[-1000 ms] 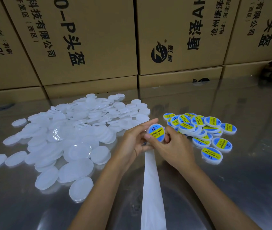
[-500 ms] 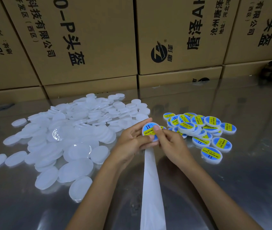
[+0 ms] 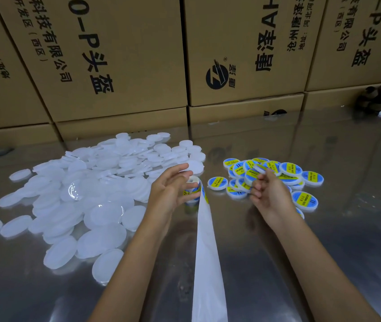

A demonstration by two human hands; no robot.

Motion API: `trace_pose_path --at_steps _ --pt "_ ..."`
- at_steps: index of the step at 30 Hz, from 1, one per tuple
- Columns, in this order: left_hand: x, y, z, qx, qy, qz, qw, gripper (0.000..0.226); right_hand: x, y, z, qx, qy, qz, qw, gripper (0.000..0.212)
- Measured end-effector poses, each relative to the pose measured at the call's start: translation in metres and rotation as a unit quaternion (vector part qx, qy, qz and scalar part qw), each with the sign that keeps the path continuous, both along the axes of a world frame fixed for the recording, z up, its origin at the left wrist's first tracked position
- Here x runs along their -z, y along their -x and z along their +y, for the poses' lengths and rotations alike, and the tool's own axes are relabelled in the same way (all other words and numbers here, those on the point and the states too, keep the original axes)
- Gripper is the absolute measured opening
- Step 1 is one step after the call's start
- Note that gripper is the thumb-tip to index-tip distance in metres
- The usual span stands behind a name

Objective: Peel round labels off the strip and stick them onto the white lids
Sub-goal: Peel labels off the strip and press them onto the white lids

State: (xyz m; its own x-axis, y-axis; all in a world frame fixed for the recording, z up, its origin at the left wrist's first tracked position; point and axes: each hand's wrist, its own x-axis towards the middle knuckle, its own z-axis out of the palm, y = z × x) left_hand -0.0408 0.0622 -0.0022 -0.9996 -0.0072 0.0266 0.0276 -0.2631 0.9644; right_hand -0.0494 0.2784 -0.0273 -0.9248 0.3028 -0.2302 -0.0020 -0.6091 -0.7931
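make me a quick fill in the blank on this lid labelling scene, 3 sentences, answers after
1. The heap of plain white lids lies on the person's ____ side of the backing strip.
2. The labelled lids carry round stickers in blue and ____.
3. The wall behind the metal table is made of stacked cardboard ____.

Missing words: left; yellow; boxes

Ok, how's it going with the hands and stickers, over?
Left hand holds the label strip. Right hand pinches a lid over the labelled pile. Nothing in the way.
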Motion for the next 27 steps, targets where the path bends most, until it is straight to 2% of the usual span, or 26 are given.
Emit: trace_pose_path --at_steps 4,9,13,19,20,22,24,27 --pt "0.0 0.002 -0.002 -0.019 -0.004 -0.005 1.0 0.022 0.003 0.003 0.014 0.044 0.079 0.005 0.996 0.033" --pt "0.0 0.003 -0.005 -0.032 0.006 -0.008 0.999 0.021 0.003 0.004 0.018 0.048 0.101 0.017 0.994 0.025" --pt "0.001 0.007 -0.01 -0.064 0.0 -0.011 0.998 0.021 0.005 0.002 0.017 0.031 0.084 0.021 0.996 0.027" --pt "0.009 0.02 -0.033 -0.198 0.031 -0.02 0.98 0.029 0.001 -0.002 0.005 -0.023 -0.011 0.018 1.0 0.024" --pt "0.011 0.023 -0.037 -0.224 0.067 -0.006 0.972 0.032 0.001 -0.003 0.002 -0.035 -0.035 0.016 0.999 0.023" --pt "0.017 0.027 -0.046 -0.266 0.207 0.04 0.941 0.033 0.001 -0.004 -0.005 -0.062 -0.091 0.011 0.994 0.021" --pt "0.023 0.027 -0.05 -0.271 0.358 0.087 0.889 0.029 0.001 -0.005 -0.014 -0.081 -0.141 0.007 0.987 0.019" --pt "0.034 0.032 -0.053 -0.235 0.526 0.118 0.809 0.034 0.004 -0.005 -0.027 -0.096 -0.193 -0.007 0.977 0.019"
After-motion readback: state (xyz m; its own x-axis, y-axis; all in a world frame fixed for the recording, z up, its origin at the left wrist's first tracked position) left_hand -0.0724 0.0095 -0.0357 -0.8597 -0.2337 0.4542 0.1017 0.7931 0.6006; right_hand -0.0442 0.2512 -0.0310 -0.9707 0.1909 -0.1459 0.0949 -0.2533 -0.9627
